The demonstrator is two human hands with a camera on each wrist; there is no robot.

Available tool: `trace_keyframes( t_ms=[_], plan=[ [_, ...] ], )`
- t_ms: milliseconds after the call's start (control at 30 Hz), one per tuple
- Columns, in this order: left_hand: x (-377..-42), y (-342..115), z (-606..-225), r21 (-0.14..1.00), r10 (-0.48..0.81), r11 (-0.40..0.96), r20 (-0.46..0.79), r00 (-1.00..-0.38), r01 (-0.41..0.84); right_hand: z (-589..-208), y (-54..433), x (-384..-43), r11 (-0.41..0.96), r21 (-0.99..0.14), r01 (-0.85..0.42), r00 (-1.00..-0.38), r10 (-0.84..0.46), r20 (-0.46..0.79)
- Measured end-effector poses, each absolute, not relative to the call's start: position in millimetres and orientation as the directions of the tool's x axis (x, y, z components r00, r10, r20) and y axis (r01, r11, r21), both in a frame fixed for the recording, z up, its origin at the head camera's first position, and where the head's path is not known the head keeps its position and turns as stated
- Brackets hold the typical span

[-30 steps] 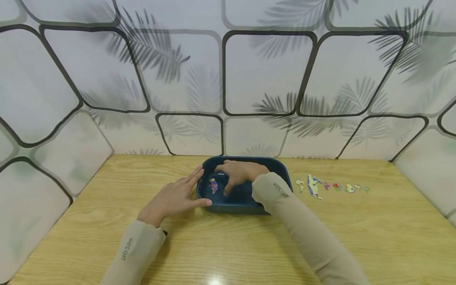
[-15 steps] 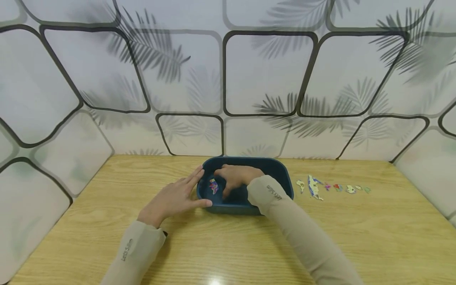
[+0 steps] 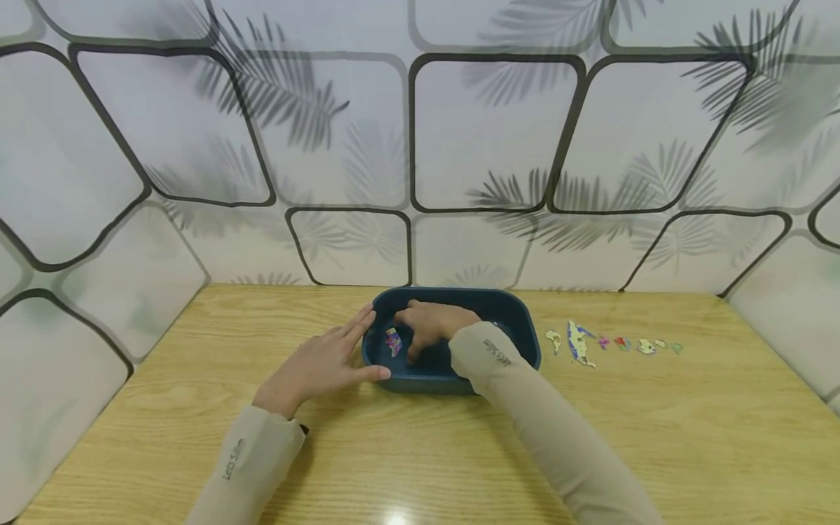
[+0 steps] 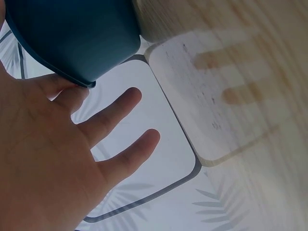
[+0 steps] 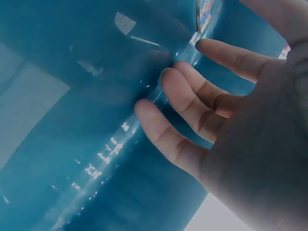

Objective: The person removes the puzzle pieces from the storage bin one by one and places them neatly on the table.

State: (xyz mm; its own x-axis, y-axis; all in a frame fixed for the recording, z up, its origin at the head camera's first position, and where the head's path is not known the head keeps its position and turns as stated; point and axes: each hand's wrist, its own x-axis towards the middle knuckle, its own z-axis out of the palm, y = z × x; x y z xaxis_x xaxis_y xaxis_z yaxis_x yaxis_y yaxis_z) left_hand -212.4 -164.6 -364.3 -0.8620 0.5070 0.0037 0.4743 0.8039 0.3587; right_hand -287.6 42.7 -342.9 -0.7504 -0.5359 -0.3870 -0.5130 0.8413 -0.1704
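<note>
A dark blue tub (image 3: 420, 385) sits on the wooden table by the back wall. My left hand (image 3: 321, 368) rests at its left end, thumb over the near rim and fingers straight along the side. In the left wrist view the outer fingers spread apart below the tub wall (image 4: 77, 33). Inside the tub, my right hand (image 3: 429, 327) reaches down with slightly bent fingers (image 5: 190, 103) at the glossy, reflecting surface (image 5: 53, 144); nothing shows between them. A small multicoloured flat piece (image 3: 394, 341) lies at the tub's left end, also glimpsed beyond the fingertips in the right wrist view.
Right of the tub, several flat irregular cut-outs lie in a row on the table (image 3: 656, 423), among them a long cream and blue piece (image 3: 579, 344) and a small magenta one (image 3: 603, 342). A patterned wall (image 3: 492, 138) closes off the back.
My right hand and sleeve have shifted slightly to the left inside the tub. The left hand, the tub and the cut-outs have kept their places.
</note>
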Motion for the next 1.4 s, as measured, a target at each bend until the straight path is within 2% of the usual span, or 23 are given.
trace_keyframes(
  t_ms=[1167, 1400],
  plan=[
    [-215.4, -159.4, -362.3, 0.349, 0.524, 0.797, 0.006, -0.852, 0.493, -348.9, 32.8, -289.3, 0.817, -0.068, -0.573, -0.765, -0.563, -0.312],
    [-213.3, -162.5, -362.5, 0.353, 0.516, 0.800, 0.009, -0.857, 0.485, -349.5, 29.0, -290.8, 0.816, -0.113, -0.567, -0.755, -0.570, -0.324]
  ],
)
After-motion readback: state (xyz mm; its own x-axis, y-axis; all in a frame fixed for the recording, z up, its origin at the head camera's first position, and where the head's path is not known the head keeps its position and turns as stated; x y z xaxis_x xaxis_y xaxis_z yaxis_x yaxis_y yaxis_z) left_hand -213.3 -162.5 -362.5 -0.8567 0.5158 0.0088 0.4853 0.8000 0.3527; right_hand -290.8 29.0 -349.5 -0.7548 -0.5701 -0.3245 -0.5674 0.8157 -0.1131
